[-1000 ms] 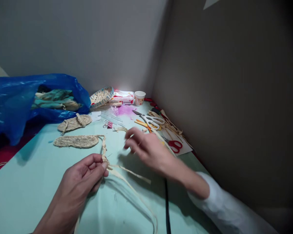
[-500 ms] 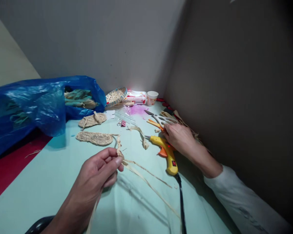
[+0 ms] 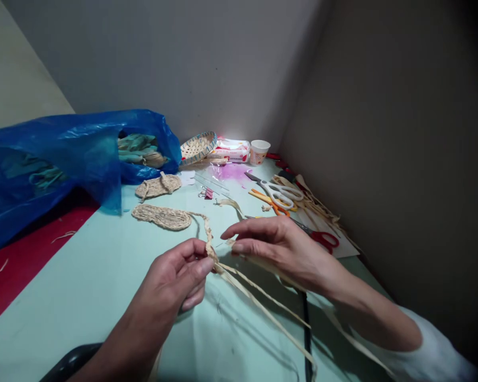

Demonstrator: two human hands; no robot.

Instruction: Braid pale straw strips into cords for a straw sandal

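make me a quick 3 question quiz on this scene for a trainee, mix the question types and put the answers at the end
1. True or false: the left hand holds the braid.
2. Which stands right beside the paper cup?
a) red-handled scissors
b) pink-and-white packet
c) blue bag
3. Fill in the blank, nearer or farther: the braid leads from the left hand to the ____ woven sole.

Key: 1. True; 2. b; 3. nearer

At left, the desk (image 3: pixel 83 286) gave free passage; ahead, the woven sole (image 3: pixel 161 216) and white scissors (image 3: pixel 270 189) stood in the way.
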